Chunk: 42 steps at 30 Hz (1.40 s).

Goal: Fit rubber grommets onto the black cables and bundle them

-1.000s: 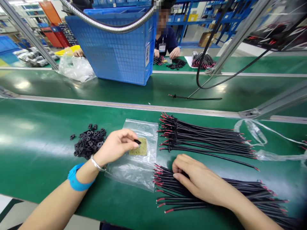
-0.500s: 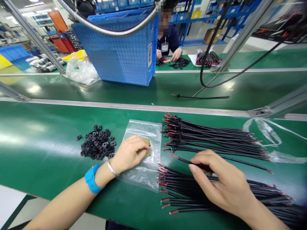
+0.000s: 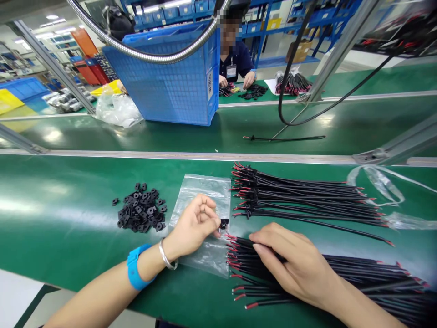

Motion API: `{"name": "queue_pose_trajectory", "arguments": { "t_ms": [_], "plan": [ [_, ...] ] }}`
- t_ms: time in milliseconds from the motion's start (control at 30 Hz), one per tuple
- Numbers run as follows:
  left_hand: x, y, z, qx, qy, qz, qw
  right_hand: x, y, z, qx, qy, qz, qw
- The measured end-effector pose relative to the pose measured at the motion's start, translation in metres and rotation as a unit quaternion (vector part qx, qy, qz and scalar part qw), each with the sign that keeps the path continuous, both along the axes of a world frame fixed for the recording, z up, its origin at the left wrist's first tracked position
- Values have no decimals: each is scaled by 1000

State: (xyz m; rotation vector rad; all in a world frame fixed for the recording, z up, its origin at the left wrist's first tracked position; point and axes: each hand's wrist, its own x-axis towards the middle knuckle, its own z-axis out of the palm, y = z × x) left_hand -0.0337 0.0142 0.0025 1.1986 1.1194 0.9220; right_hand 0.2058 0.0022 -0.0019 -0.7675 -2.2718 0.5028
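Observation:
My left hand (image 3: 196,224) is closed in a pinch over a clear plastic bag (image 3: 205,182), holding a small black plastic piece (image 3: 224,223) at the fingertips. Beyond the wrist lies a pile of similar small black pieces (image 3: 141,208). My right hand (image 3: 290,257) pinches a thin black cable whose red stripped end (image 3: 231,237) points toward the left hand; most of it is hidden by the hand. Below that hand spreads a loose bundle of black cables (image 3: 362,269) with red ends. Farther back is a row of cables (image 3: 300,191) with black pieces near their left ends.
A metal rail (image 3: 170,156) crosses behind the work surface. Beyond it stand a tilted blue crate (image 3: 170,86) and a single cable (image 3: 287,138). A co-worker (image 3: 235,59) handles cables across the bench. Clear plastic strips (image 3: 382,187) lie at right.
My left hand has lifted a black piece toward the right; the tan board under it no longer shows. My right hand has moved left and slightly down with the cable, bringing its end closer.

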Motion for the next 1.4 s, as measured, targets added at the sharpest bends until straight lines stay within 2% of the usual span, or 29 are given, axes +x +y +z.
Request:
{"name": "queue_pose_trajectory", "arguments": {
  "t_ms": [100, 200, 367, 533, 600, 667, 733, 833, 867, 900, 933, 967, 1000, 1067, 1100, 1167, 1200, 1233, 1300, 1400],
  "plan": [
    [3, -4, 4, -51, -106, 7, 993, -2, 0, 0, 15, 9, -2, 1000],
    [3, -6, 3, -59, -129, 7, 990, -3, 1, -2, 37, 16, -25, 999],
    [3, -10, 1, -52, -118, 21, 991, -1, 2, -4, 45, -1, -47, 998],
    [7, -18, 3, -21, -82, 49, 995, -1, -2, -3, 99, -33, -81, 991],
    [8, -22, 2, 15, -41, 56, 997, -2, -5, -2, 120, -51, -90, 987],
    [8, -25, 0, 90, 28, 45, 995, -5, -9, 0, 133, -65, -90, 985],
    [7, -29, -4, 215, 126, 23, 968, -7, -13, 1, 134, -70, -86, 985],
    [5, -34, -8, 404, 259, -24, 877, -11, -17, 0, 120, -61, -84, 987],
    [5, -35, -9, 440, 281, -38, 852, -11, -17, 0, 115, -55, -87, 988],
    [6, -36, -8, 457, 288, -47, 840, -11, -17, -1, 112, -50, -89, 988],
    [6, -36, -8, 458, 276, -47, 844, -11, -17, -1, 111, -46, -90, 989],
    [7, -37, -7, 441, 243, -34, 863, -10, -17, -1, 111, -43, -89, 989],
    [8, -36, -5, 404, 192, -16, 894, -9, -16, 0, 115, -41, -87, 989],
    [11, -35, -1, 274, 65, 18, 959, -7, -16, 2, 137, -37, -79, 987],
    [12, -33, 1, 197, 11, 25, 980, -7, -15, 3, 152, -35, -74, 985],
    [13, -30, 4, 75, -43, 10, 996, -6, -15, 6, 183, -33, -64, 981],
    [14, -29, 5, 45, -47, -4, 998, -7, -15, 7, 194, -34, -59, 979],
    [14, -27, 6, 36, -42, -17, 998, -7, -14, 8, 202, -37, -55, 977],
    [14, -26, 7, 66, -19, -31, 997, -9, -15, 9, 204, -43, -47, 977],
    [13, -25, 8, 180, 36, -43, 982, -12, -17, 10, 170, -45, -28, 984]
  ]
}}
